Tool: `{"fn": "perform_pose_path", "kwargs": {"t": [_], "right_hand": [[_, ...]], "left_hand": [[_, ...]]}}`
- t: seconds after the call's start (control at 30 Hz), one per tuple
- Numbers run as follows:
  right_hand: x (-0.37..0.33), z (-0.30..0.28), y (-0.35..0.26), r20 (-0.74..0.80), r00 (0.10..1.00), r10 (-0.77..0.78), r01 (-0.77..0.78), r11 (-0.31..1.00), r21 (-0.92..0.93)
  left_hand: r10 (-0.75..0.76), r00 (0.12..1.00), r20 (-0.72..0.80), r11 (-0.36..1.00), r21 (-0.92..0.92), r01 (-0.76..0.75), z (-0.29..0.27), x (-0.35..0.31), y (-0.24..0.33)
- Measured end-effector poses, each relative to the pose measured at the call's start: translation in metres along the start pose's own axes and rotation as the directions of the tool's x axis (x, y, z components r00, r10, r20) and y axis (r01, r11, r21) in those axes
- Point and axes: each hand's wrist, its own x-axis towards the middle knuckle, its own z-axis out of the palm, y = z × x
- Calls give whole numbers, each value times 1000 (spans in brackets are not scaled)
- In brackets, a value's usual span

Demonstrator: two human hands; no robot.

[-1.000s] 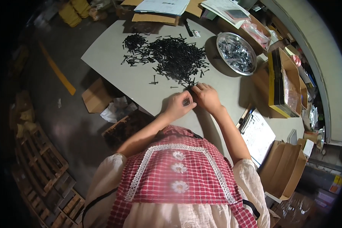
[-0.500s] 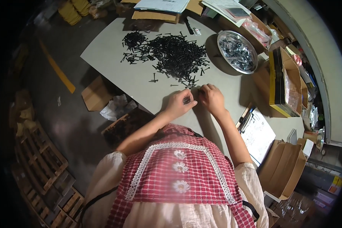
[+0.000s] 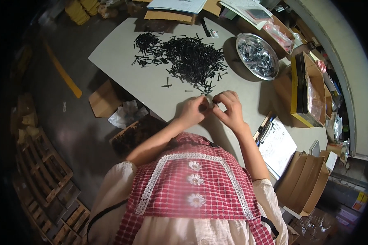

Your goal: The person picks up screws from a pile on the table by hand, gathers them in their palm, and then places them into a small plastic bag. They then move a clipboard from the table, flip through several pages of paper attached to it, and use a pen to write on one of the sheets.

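Slim black screws (image 3: pixel 193 59) lie jumbled across the surface (image 3: pixel 114 49), heaped thickest mid-pile, a few strays (image 3: pixel 167 85) loose nearby; dark ends (image 3: pixel 202 108) show inside the left hand (image 3: pixel 192 111).

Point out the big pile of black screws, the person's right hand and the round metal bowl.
Pile of black screws (image 3: pixel 194 57): head view, middle of the heap.
Right hand (image 3: pixel 232 111): head view, back of the hand.
Round metal bowl (image 3: pixel 264 77): head view, near rim.

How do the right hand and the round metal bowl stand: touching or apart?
Apart. The head view shows bare tabletop between the right hand and the metal bowl, a plain gap.
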Motion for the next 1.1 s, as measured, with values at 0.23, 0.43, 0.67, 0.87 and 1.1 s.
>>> {"fn": "perform_pose_path", "kwargs": {"t": [0.23, 0.43, 0.67, 0.87, 1.1], "right_hand": [[-2, 17, 11, -40, 994, 106, -102, 991, 85], [8, 35, 37, 8, 974, 228, -218, 941, -259], [-11, 25, 19, -93, 989, 115, -110, 992, 65], [-29, 30, -30, -2, 992, 125, -123, 983, 133], [-55, 31, -6, -112, 935, 337, -303, 921, 245]], "left_hand": [[22, 1000, 1, 1000, 17, -22, 0, -1, -6], [17, 999, 45, 999, 40, -18, -2, 1, -5], [-7, 1000, 3, 1000, -21, 7, 2, -3, -12], [-58, 982, 178, 974, 224, 17, -2, -6, -10], [153, 972, 179, 954, 229, -192, 0, -7, -1]]}}
